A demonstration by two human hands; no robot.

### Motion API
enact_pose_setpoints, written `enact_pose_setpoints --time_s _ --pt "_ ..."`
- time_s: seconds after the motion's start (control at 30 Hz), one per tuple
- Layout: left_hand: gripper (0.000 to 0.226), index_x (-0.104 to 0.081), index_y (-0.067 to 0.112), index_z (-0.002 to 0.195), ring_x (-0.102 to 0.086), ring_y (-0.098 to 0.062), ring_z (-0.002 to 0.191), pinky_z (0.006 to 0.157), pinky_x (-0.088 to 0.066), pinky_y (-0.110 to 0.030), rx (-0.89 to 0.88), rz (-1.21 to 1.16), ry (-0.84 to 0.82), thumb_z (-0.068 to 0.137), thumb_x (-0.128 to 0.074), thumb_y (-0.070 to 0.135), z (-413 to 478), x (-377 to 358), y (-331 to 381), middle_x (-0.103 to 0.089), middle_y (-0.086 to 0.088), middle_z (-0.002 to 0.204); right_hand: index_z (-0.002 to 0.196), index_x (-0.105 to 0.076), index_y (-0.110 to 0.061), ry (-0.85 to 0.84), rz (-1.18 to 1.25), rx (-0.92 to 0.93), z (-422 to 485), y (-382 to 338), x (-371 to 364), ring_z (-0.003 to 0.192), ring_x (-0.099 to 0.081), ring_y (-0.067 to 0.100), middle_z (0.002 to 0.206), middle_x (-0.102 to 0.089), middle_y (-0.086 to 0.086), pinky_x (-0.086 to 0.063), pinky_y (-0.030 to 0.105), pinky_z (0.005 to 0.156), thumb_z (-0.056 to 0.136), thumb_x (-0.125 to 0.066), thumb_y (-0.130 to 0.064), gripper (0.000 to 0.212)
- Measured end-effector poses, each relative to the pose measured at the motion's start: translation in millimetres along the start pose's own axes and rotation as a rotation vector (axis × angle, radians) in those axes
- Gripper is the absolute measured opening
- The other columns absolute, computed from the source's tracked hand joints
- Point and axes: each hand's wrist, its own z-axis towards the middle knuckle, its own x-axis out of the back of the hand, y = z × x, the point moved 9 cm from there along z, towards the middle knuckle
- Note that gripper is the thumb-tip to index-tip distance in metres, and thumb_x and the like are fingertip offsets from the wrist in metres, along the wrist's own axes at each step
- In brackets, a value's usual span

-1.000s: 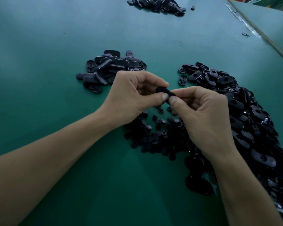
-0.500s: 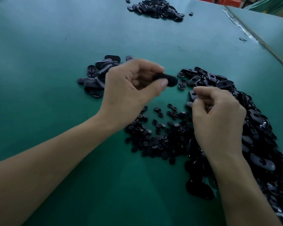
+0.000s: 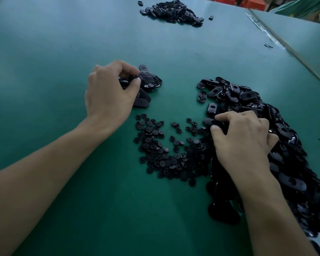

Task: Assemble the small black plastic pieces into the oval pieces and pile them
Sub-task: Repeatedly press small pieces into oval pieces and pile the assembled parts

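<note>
Left hand (image 3: 109,97) pinching an assembled oval (image 3: 137,78) at centre-left pile (image 3: 148,84), right hand (image 3: 242,141) closing on loose oval (image 3: 210,121): I am risking toppling either heap.

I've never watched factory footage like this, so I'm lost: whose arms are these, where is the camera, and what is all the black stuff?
The camera sits on a person's head, looking down at their bare arms over a green table. The left hand sets an oval piece on the small pile of finished ones. The right hand grips an oval piece at the edge of the big heap of ovals. Small round pieces lie between. Another pile sits far off.
</note>
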Motion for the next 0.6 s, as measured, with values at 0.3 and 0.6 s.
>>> enact_pose_setpoints --time_s 0.3,0.6 --pt "0.043 -0.062 0.029 0.13 -0.045 -0.026 0.121 0.102 -0.032 -0.029 0.062 0.173 0.037 0.088 -0.068 0.022 1 2 -9 -0.05 0.0 0.127 0.101 -0.064 -0.034 0.09 0.122 0.002 2 -1 6 0.114 -0.039 0.021 0.107 -0.046 -0.008 -0.015 0.033 0.082 0.092 -0.068 -0.025 0.013" --pt "0.013 -0.075 0.022 0.1 -0.065 0.0 0.073 0.065 -0.046 -0.01 -0.163 -0.378 -0.357 0.088 -0.072 0.027 -35 -37 53 -0.073 0.011 0.083 0.087 -0.071 -0.033 -0.008 0.898 0.259 -5 -33 13 0.07 -0.071 0.001 0.077 -0.074 -0.019 -0.054 0.015 0.07 0.084 -0.081 -0.019 0.018"
